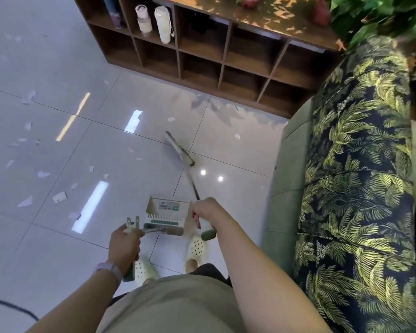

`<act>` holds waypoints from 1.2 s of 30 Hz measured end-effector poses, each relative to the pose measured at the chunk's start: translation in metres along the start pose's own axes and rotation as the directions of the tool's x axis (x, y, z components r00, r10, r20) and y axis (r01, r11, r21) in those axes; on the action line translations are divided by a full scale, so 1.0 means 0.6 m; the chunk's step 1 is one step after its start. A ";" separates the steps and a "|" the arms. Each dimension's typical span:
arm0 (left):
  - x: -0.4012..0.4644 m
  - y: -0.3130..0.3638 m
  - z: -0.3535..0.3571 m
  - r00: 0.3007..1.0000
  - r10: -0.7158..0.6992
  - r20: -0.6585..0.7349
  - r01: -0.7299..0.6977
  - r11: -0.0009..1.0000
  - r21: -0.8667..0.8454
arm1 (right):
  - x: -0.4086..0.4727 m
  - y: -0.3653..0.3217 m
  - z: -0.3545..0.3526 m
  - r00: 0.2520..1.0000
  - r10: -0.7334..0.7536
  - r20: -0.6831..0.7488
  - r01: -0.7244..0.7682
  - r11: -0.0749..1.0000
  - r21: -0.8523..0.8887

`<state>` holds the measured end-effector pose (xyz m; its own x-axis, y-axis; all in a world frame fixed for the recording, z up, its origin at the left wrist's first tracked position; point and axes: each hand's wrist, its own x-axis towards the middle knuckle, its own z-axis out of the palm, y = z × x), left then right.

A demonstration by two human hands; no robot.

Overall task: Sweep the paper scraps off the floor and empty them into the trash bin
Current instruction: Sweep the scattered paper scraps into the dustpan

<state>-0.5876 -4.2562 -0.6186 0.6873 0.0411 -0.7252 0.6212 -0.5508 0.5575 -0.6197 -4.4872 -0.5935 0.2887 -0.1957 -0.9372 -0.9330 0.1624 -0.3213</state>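
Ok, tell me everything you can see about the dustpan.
The dustpan is a pale, plastic-looking upright pan with a green strip and a row of comb teeth along its edge, plus a label inside. It stands on the tiled floor just ahead of the person's feet, mouth facing away from them. Its long handle, with a green grip at the end, rises to the left hand, which grips it. No scraps show inside it. The broom sweeps beyond it, apart from it.

right hand (203,210) gripping broom (179,149), left hand (124,243) gripping dustpan (165,216)
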 end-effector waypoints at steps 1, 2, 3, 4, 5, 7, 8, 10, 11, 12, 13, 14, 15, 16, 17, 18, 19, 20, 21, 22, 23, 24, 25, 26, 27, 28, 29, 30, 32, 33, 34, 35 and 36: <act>0.000 -0.002 -0.001 1.000 0.005 0.003 -0.005 1.000 0.003 | 0.002 0.007 -0.005 0.998 -0.017 -0.056 0.017 1.000 -0.001; 0.001 -0.004 -0.003 1.000 0.011 0.006 -0.011 1.000 0.006 | 0.004 0.014 -0.014 0.995 -0.013 -0.103 0.016 1.000 0.022; 0.002 -0.005 -0.006 1.000 0.017 0.007 -0.017 1.000 0.007 | 0.007 0.025 -0.025 0.989 0.004 -0.149 0.004 0.998 0.056; 0.004 -0.006 -0.008 1.000 0.022 0.006 -0.022 1.000 0.005 | 0.004 0.036 -0.039 0.981 0.027 -0.192 -0.009 0.996 0.092; 0.006 -0.006 -0.010 1.000 0.026 0.004 -0.026 1.000 0.004 | 0.006 0.049 -0.053 0.973 0.055 -0.223 -0.030 0.993 0.118; 0.011 -0.011 -0.011 1.000 0.022 0.000 -0.022 1.000 0.009 | 0.014 0.082 -0.080 0.957 0.104 -0.272 -0.065 0.987 0.149; 0.013 -0.015 -0.010 1.000 0.017 0.002 -0.017 1.000 0.013 | 0.017 0.099 -0.092 0.949 0.133 -0.287 -0.085 0.981 0.173; 0.013 -0.020 -0.006 1.000 0.017 0.012 -0.018 1.000 0.026 | 0.034 0.139 -0.114 0.938 0.192 -0.288 -0.118 0.960 0.254; 0.013 -0.021 -0.005 1.000 0.021 0.022 -0.021 0.999 0.032 | 0.047 0.160 -0.121 0.937 0.214 -0.275 -0.140 0.954 0.266; 0.014 -0.022 -0.005 0.999 0.024 0.033 -0.026 0.999 0.042 | 0.056 0.177 -0.125 0.941 0.232 -0.245 -0.167 0.951 0.261; 0.014 -0.023 -0.006 0.999 0.029 0.043 -0.031 0.998 0.055 | 0.063 0.191 -0.124 0.945 0.252 -0.207 -0.200 0.949 0.243; 0.016 -0.025 -0.008 0.998 0.034 0.051 -0.037 0.997 0.069 | 0.066 0.198 -0.119 0.951 0.262 -0.163 -0.221 0.948 0.229; 0.016 -0.027 -0.012 0.998 0.040 0.056 -0.045 0.996 0.083 | 0.062 0.197 -0.113 0.956 0.266 -0.126 -0.235 0.947 0.218; 0.018 -0.030 -0.015 0.997 0.046 0.057 -0.052 0.993 0.102 | 0.052 0.190 -0.104 0.958 0.274 -0.085 -0.250 0.942 0.223; 0.018 -0.033 -0.018 0.997 0.052 0.055 -0.059 0.991 0.123 | 0.037 0.179 -0.094 0.962 0.271 -0.029 -0.255 0.932 0.260; 0.018 -0.037 -0.020 0.997 0.059 0.049 -0.065 0.987 0.144 | 0.027 0.170 -0.086 0.966 0.258 0.014 -0.251 0.925 0.285; 0.018 -0.041 -0.021 0.997 0.063 0.041 -0.069 0.985 0.157 | 0.016 0.163 -0.080 0.968 0.245 0.050 -0.248 0.918 0.311; 0.017 -0.043 -0.020 0.997 0.065 0.036 -0.070 0.984 0.164 | 0.009 0.157 -0.077 0.969 0.234 0.083 -0.248 0.913 0.323; 0.018 -0.044 -0.017 0.997 0.068 0.034 -0.072 0.984 0.164 | 0.008 0.155 -0.077 0.967 0.229 0.111 -0.254 0.905 0.342; 0.018 -0.042 -0.013 0.997 0.072 0.035 -0.077 0.984 0.160 | 0.010 0.150 -0.083 0.964 0.215 0.153 -0.259 0.887 0.381; 0.018 -0.037 -0.008 0.996 0.076 0.039 -0.081 0.985 0.150 | 0.012 0.142 -0.092 0.962 0.195 0.191 -0.260 0.868 0.423; 0.017 -0.030 -0.002 0.996 0.078 0.044 -0.083 0.987 0.136 | 0.017 0.131 -0.104 0.960 0.164 0.225 -0.253 0.850 0.462; 0.016 -0.023 0.005 0.996 0.078 0.047 -0.083 0.989 0.122 | 0.022 0.116 -0.116 0.962 0.133 0.238 -0.237 0.838 0.491; 0.015 -0.017 0.010 0.996 0.076 0.046 -0.080 0.991 0.107 | 0.023 0.101 -0.127 0.963 0.100 0.249 -0.219 0.831 0.511; 0.015 -0.011 0.016 0.997 0.069 0.043 -0.073 0.993 0.088 | 0.022 0.086 -0.134 0.964 0.066 0.259 -0.197 0.829 0.523; 0.013 -0.005 0.020 0.997 0.061 0.039 -0.064 0.996 0.066 | 0.018 0.072 -0.137 0.964 0.037 0.265 -0.176 0.835 0.522; 0.012 0.002 0.025 0.998 0.056 0.034 -0.057 0.997 0.042 | 0.015 0.060 -0.137 0.966 0.015 0.257 -0.149 0.846 0.512; 0.012 0.008 0.029 0.998 0.052 0.025 -0.052 0.999 0.017 | 0.015 0.051 -0.137 0.974 0.002 0.226 -0.117 0.860 0.497; 0.010 0.022 0.038 0.999 0.047 0.007 -0.047 0.999 -0.021 | 0.012 0.041 -0.140 0.990 -0.003 0.142 -0.061 0.893 0.445; 0.010 0.031 0.042 0.999 0.050 0.003 -0.050 0.998 -0.032 | 0.012 0.039 -0.144 0.995 -0.009 0.097 -0.033 0.905 0.424; 0.010 0.040 0.046 0.999 0.052 0.002 -0.052 0.998 -0.047 | 0.013 0.039 -0.151 0.998 -0.013 0.057 -0.012 0.907 0.420; 0.012 0.050 0.048 0.999 0.052 0.000 -0.052 0.997 -0.061 | 0.014 0.043 -0.160 1.000 -0.010 0.022 -0.001 0.900 0.436; 0.016 0.061 0.050 0.999 0.053 -0.002 -0.053 0.996 -0.071 | 0.015 0.049 -0.169 1.000 0.004 -0.006 -0.001 0.885 0.466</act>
<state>-0.5696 -4.3007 -0.6171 0.7203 0.0136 -0.6935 0.6088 -0.4916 0.6226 -0.6664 -4.5824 -0.5974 0.2835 -0.2011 -0.9377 -0.7255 0.5945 -0.3468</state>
